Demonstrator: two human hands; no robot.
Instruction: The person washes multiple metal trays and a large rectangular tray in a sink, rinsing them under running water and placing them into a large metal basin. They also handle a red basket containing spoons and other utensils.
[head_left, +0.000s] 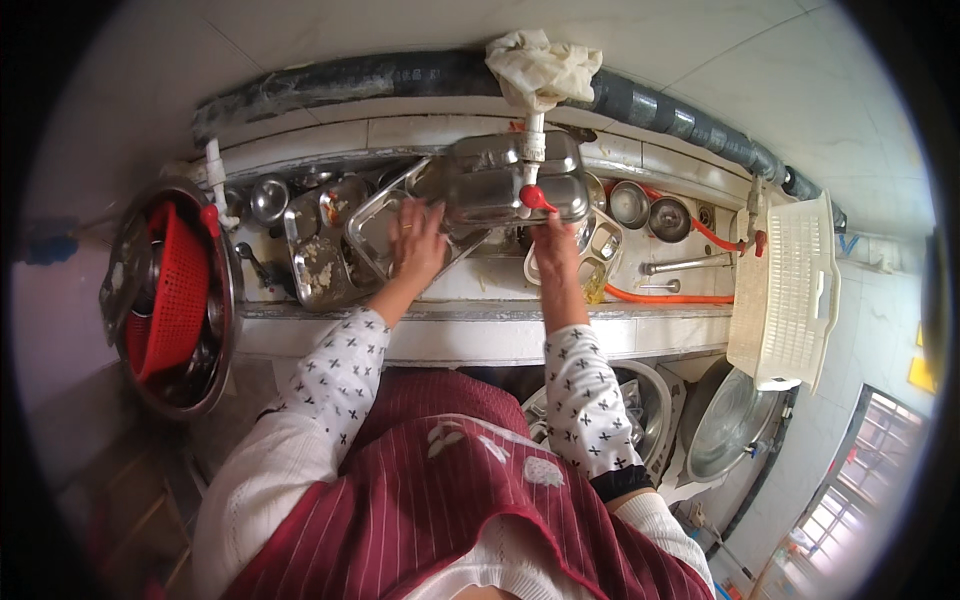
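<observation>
My right hand (557, 247) grips the near edge of an upturned steel compartment tray (480, 196) beneath the white tap (533, 146) with a red lever. Its fingertips are partly hidden by the tray. My left hand (417, 244), slightly blurred, lies with fingers spread over another steel compartment tray (365, 225), which is tilted in the trough. To its left, a compartment tray (315, 270) holds food scraps. Under my right wrist is one more compartment tray (606, 241), with yellowish scraps at its near edge.
Steel bowls (669, 218) and an orange hose (667, 298) lie right in the tiled trough (480, 281). A white plastic basket (784, 292) stands at the right end. At left, a large basin (229, 360) holds a red basket (176, 289). Below the ledge stands a metal basin (731, 427).
</observation>
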